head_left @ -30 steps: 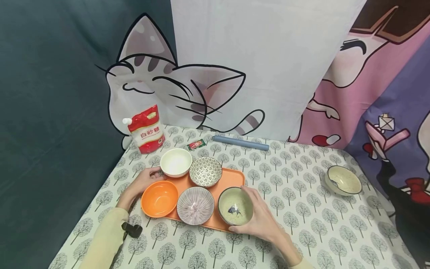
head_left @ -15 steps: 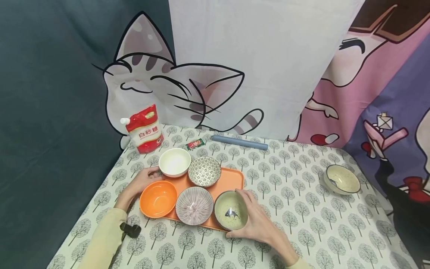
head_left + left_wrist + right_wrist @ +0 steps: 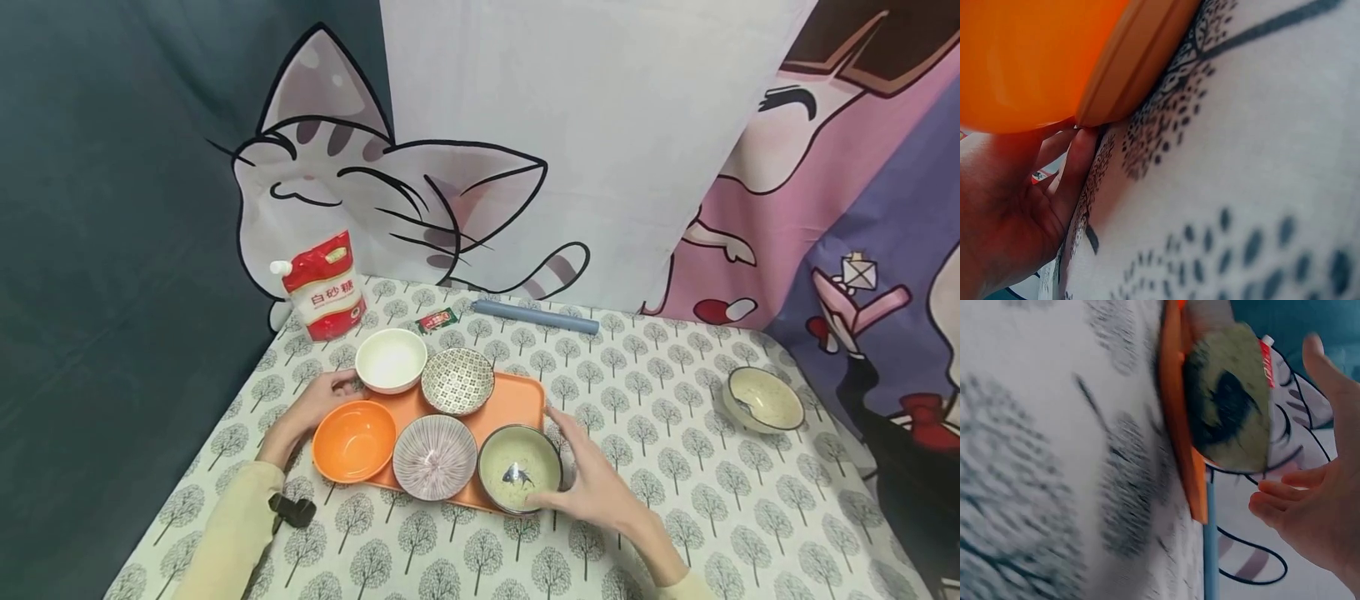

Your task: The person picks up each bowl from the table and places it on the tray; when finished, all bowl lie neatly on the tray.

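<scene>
My left hand (image 3: 324,402) is at the left edge of the orange tray (image 3: 516,398). In the left wrist view its fingers (image 3: 1077,164) hold the tray's rim, partly hidden by the orange bowl (image 3: 354,442). My right hand (image 3: 592,479) is spread beside a pale green bowl with a dark fish (image 3: 520,465). Its thumb overlaps the near rim from above, while the right wrist view shows a gap between fingers (image 3: 1272,503) and bowl. A white bowl (image 3: 392,360), a lattice-patterned bowl (image 3: 457,382) and a purple-streaked bowl (image 3: 435,458) also stand on the tray.
A red and white sugar bag (image 3: 325,287) stands at the back left. Near it lie a small green-and-red packet (image 3: 437,321) and a grey-blue rod (image 3: 536,317). Another cream bowl (image 3: 763,400) sits far right on the tree-print cloth (image 3: 660,450). Printed curtains hang behind.
The green bowl has shifted left, closer to the purple-streaked bowl. My right hand has let go of it and opened away to the right. My left hand stays in place.
</scene>
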`<state>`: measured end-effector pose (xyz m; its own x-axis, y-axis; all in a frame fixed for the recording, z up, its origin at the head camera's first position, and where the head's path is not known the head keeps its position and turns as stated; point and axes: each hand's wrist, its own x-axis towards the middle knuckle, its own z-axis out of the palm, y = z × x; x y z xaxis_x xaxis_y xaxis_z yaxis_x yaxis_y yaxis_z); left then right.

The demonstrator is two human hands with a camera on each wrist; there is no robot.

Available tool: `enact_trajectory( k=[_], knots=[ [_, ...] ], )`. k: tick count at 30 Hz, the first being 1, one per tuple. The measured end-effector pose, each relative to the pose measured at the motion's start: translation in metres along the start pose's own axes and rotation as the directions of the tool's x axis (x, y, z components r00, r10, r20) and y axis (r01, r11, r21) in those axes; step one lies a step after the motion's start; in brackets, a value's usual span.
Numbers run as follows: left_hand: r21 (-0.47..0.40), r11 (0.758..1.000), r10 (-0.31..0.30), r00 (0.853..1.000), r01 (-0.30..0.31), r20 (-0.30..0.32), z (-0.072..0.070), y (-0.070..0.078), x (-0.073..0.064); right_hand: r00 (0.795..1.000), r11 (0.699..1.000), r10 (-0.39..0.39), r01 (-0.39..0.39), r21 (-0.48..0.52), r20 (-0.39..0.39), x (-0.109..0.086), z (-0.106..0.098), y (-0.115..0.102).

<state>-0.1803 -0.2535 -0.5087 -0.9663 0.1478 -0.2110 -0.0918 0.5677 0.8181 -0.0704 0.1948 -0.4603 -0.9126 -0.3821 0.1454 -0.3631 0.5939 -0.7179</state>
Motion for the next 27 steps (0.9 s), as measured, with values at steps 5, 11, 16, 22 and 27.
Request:
enact_trajectory(
  k=[5, 11, 16, 22, 27],
  knots=[
    [-0.002, 1.000, 0.015, 1.000, -0.015, 0.006, 0.000, -0.001, 0.001, 0.993, 0.999, 0.034, -0.034, 0.000, -0.109, 0.004, -0.022, 0.007],
    [-0.007, 1.000, 0.015, 1.000, -0.015, 0.007, -0.001, 0.000, 0.000, 0.969, 0.996, 0.088, -0.088, 0.014, -0.231, 0.008, -0.050, 0.018],
    [0.002, 1.000, 0.008, 1.000, -0.008, 0.003, 0.000, 0.001, 0.000, 0.929, 0.976, 0.198, -0.216, -0.024, -0.311, 0.009, -0.078, 0.021],
    [-0.006, 1.000, 0.009, 1.000, -0.008, 0.006, 0.000, 0.001, -0.001, 0.848, 0.909, 0.344, -0.409, -0.086, -0.403, 0.006, -0.112, 0.023],
    [-0.004, 1.000, 0.012, 1.000, -0.012, 0.003, 0.000, 0.001, -0.001, 0.806, 0.874, 0.388, -0.476, -0.098, -0.448, 0.004, -0.135, 0.037]
  ],
)
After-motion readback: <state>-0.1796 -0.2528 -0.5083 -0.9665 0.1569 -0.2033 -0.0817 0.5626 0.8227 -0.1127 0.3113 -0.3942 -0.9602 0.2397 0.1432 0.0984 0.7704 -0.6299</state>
